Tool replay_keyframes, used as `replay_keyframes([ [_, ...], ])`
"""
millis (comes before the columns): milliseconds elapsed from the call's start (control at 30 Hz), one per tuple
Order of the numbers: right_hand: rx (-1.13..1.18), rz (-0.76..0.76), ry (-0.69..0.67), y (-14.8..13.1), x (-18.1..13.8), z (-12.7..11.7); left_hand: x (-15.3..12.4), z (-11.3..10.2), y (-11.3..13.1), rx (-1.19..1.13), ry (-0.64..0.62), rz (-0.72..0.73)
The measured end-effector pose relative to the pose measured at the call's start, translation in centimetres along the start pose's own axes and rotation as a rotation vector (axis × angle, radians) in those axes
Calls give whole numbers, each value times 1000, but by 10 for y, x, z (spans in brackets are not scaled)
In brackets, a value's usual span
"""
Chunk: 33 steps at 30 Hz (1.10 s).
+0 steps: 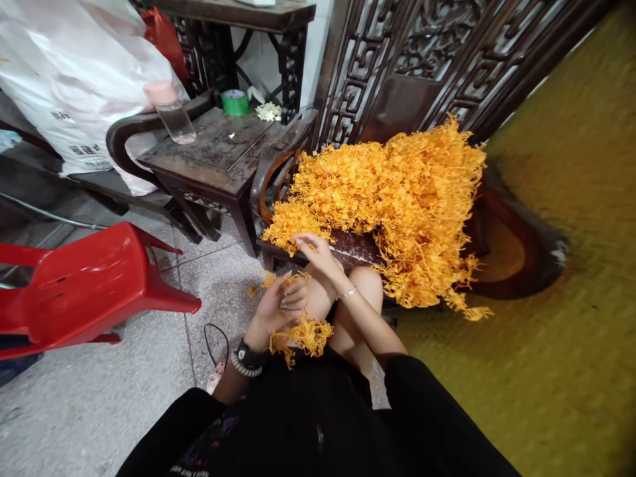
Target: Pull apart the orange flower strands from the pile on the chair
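Observation:
My left hand (284, 303), with a black watch and beaded bracelet on the wrist, is curled over my lap. Its fingers close round a bunch of orange, stringy, flower-like sprigs (311, 336), with strands showing above and below the fist. My right hand (318, 255) is held ahead of it, fingers stretched out leftward above my knee. Its fingertips are at the near edge of a small orange clump (292, 222); whether they touch it I cannot tell. Behind and to the right, a large heap of the same orange sprigs (397, 185) covers most of a dark wooden seat (355, 246).
Left of the seat is a dark wooden side table (203, 159) bearing a pink-capped bottle (173, 119), green tape (234, 103) and white flowers (269, 111). A red plastic stool (89, 285) lies on the speckled floor. A big white sack (84, 79) rests at upper left.

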State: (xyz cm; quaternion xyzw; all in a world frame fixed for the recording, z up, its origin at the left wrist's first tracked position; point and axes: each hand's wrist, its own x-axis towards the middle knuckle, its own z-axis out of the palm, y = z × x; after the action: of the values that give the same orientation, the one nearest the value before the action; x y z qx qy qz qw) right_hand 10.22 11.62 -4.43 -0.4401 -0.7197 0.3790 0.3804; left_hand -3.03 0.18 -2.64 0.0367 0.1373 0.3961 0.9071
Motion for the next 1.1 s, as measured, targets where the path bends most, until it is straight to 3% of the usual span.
replay_keyframes([
  [167,526,-35,-408,-24,-50,-18,10,15,-5,-18,-18,-180],
  [267,584,108,-465,-23,-72,-24,16,23,-12,11,-75,-276],
  [467,618,284,-64,-11,-97,-33,29,38,-14,56,-127,-323],
  [667,733,181,189,-26,-105,-77,30,49,-4,121,-101,-255],
  [900,700,120,485,-40,-123,-129,28,32,-4,145,-79,-187],
  [1100,676,44,608,-50,-141,-154,29,16,0,186,-34,-102],
])
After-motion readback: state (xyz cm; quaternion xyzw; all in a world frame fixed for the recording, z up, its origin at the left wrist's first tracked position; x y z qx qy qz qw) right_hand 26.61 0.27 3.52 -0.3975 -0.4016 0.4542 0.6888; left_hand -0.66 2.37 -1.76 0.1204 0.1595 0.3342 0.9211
